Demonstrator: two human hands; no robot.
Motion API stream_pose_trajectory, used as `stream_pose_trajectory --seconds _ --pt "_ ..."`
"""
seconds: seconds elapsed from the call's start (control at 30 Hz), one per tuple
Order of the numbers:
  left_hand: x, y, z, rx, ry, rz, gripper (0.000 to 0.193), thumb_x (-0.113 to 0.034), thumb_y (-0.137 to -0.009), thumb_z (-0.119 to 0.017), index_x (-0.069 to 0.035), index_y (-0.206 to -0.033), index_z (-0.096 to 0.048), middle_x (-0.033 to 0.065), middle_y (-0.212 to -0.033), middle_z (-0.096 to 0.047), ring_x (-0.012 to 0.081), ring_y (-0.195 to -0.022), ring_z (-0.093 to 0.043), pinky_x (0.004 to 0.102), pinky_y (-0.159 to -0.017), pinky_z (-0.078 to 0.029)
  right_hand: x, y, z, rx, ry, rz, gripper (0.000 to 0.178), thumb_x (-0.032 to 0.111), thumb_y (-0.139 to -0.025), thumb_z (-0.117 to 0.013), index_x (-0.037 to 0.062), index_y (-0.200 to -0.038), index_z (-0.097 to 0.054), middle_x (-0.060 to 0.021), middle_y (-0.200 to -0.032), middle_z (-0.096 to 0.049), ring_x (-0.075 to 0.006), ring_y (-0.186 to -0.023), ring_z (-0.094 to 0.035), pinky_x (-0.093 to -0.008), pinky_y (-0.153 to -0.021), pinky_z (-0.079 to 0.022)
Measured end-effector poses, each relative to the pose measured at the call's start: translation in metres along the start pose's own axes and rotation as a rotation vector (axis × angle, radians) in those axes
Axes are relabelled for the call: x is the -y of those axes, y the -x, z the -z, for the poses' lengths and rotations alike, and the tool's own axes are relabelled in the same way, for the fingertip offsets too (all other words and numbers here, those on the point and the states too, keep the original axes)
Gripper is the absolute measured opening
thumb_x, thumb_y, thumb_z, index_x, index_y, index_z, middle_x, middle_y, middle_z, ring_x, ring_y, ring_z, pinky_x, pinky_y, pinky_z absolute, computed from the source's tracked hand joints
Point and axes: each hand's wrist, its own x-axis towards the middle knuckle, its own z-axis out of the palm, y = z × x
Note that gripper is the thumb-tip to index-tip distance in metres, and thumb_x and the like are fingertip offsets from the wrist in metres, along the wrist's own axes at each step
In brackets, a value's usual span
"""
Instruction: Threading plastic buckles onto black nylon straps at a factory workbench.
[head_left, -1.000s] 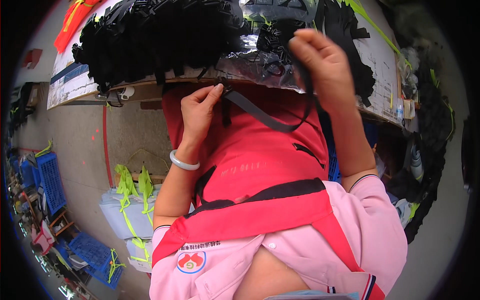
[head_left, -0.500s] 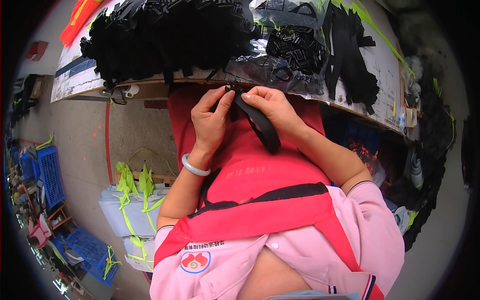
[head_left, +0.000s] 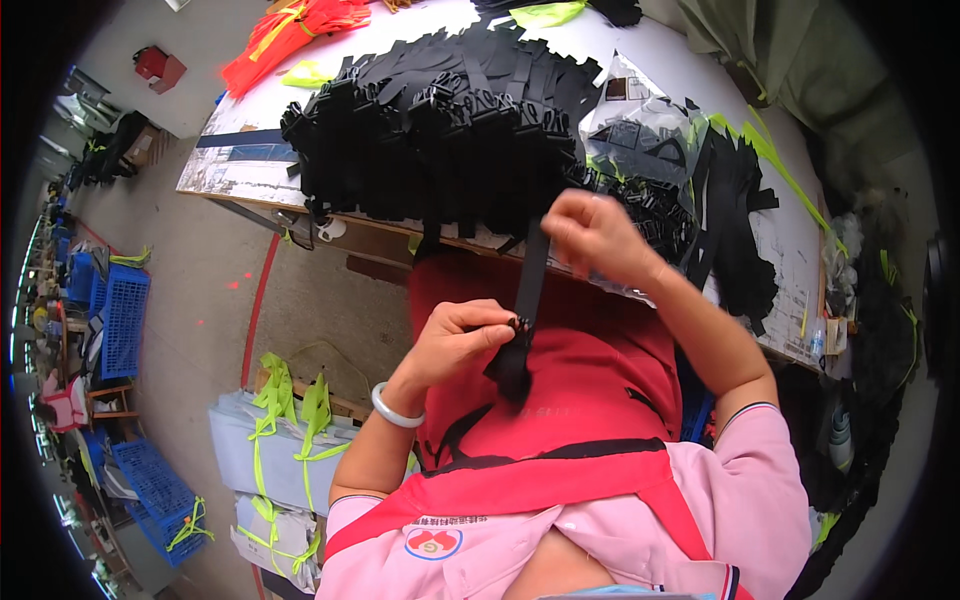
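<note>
Above my lap, my left hand point(head_left: 462, 338) pinches a small black buckle point(head_left: 520, 328) that sits on a black webbing strap point(head_left: 532, 280). The strap runs taut from the buckle up to my right hand point(head_left: 598, 232), whose closed fingers grip it; that hand is slightly blurred. A folded part of the same strap hangs below the buckle against my red apron point(head_left: 590, 350). Just beyond my hands, a large heap of black straps with buckles point(head_left: 430, 150) covers the table's near edge.
To the right on the white table point(head_left: 245, 178) lie a clear plastic bag of black buckles point(head_left: 650, 205) and a bundle of plain black straps point(head_left: 735, 220). Orange straps point(head_left: 300, 35) lie at the far left. Tied pale stacks point(head_left: 275, 440) and blue crates point(head_left: 122, 310) stand on the floor.
My right hand has moved up and away, drawing the strap out straight. My left hand has come down toward my lap with the buckle. The view has shifted, showing more of the table.
</note>
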Motion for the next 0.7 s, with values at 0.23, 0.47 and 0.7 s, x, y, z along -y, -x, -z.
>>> stream_pose_trajectory --seconds 0.23,0.47,0.7 --pt "-0.115 -0.011 0.058 -0.293 -0.098 -0.356 0.016 -0.006 -0.091 -0.063 0.001 -0.104 -0.068 0.0032 -0.078 -0.065 0.0022 -0.047 -0.040 0.0165 -0.041 -0.028 0.149 -0.118 0.129 -0.659 0.256 0.626 0.026 0.020 -0.095 -0.055 -0.0016 -0.110 -0.055 -0.0054 -0.068 -0.060 -0.0086 -0.046 -0.052 -0.0231 -0.041 -0.041" --pt "-0.120 -0.071 0.094 -0.718 -0.539 -0.489 0.027 -0.017 -0.093 -0.063 -0.001 -0.115 -0.064 0.0085 -0.098 -0.068 0.0046 -0.052 -0.050 0.0186 -0.042 -0.032 0.119 -0.090 0.014 -0.248 0.203 0.662 0.026 0.020 -0.095 -0.058 0.0132 -0.121 -0.061 0.0002 -0.072 -0.060 -0.0033 -0.054 -0.053 -0.0180 -0.048 -0.043" --pt "-0.053 -0.029 0.047 -0.204 0.106 -0.202 0.050 -0.021 -0.098 -0.056 -0.002 -0.141 -0.037 0.0123 -0.118 -0.061 0.0156 -0.072 -0.066 0.0220 -0.058 -0.050 0.028 -0.023 -0.059 0.176 0.263 0.531 0.023 0.010 -0.086 -0.064 0.0064 -0.108 -0.061 -0.0106 -0.075 -0.062 -0.0184 -0.063 -0.064 -0.0301 -0.065 -0.053"
